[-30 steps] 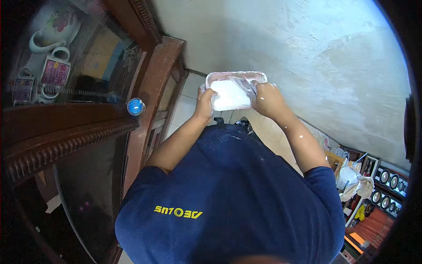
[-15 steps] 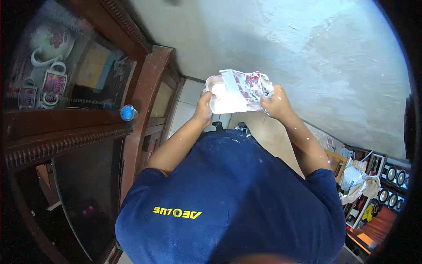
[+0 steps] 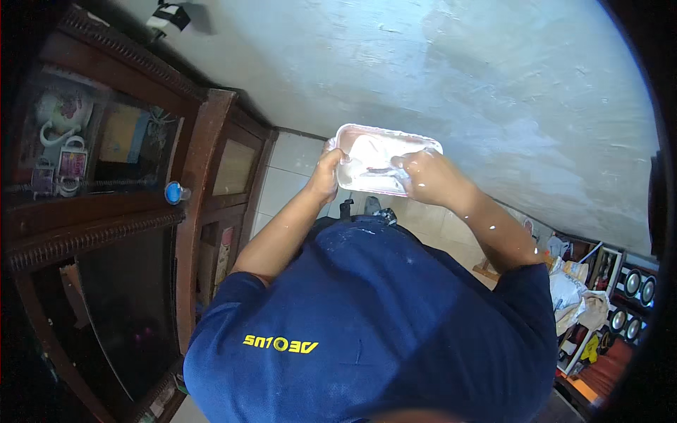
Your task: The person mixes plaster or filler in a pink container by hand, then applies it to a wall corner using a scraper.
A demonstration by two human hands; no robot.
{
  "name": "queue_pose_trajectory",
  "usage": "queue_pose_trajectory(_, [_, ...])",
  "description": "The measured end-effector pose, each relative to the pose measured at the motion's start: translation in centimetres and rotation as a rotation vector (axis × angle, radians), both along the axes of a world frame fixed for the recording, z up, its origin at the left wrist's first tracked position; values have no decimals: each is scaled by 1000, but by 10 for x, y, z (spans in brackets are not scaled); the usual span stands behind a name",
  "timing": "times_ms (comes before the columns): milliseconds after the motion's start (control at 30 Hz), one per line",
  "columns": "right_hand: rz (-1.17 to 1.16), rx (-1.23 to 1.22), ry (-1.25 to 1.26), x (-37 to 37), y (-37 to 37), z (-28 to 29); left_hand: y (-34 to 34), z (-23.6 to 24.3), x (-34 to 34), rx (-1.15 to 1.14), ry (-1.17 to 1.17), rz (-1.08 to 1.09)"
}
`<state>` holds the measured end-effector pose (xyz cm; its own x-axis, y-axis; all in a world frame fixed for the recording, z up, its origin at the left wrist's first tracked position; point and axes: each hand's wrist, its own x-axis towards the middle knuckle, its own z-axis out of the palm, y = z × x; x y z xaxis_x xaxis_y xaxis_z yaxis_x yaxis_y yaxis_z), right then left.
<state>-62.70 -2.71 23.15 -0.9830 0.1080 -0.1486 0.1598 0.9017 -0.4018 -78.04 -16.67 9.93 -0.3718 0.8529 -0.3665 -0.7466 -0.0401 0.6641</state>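
My left hand (image 3: 326,176) grips the left end of a white rectangular tray (image 3: 384,134) with a pinkish rim, held out in front of my chest. White paste fills the tray. My right hand (image 3: 427,180), spattered with white, rests at the tray's right side. Its fingers are closed on a flat scraper blade (image 3: 374,170) that lies low across the paste. Most of the blade is hidden by paste and fingers. My blue shirt (image 3: 367,331) fills the lower middle of the view.
A dark wooden cabinet (image 3: 204,183) with glass doors stands at the left, with cups (image 3: 60,113) on a shelf and a blue round cap (image 3: 173,192). A grey plastered wall (image 3: 458,70) is ahead. Bags (image 3: 575,296) and round speakers (image 3: 635,282) crowd the lower right.
Half a second ago my right hand held the stained blade raised above the tray. It has now come down into the paste. The view has tilted slightly; my left hand keeps its hold.
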Motion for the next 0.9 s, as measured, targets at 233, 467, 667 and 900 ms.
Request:
queue_pose_trajectory(233, [-31,118,239,36,29,-5,43,5,33,30,81,27])
queue_pose_trajectory(467, [-261,218,251,59,55,1,52,12,52,4,-13,39])
queue_pose_trajectory(667, [-426,20,52,33,56,-22,45,20,53,-112,34,61])
queue_pose_trajectory(900, [-259,-170,-175,-9,39,-61,15,-12,28,-140,80,-40])
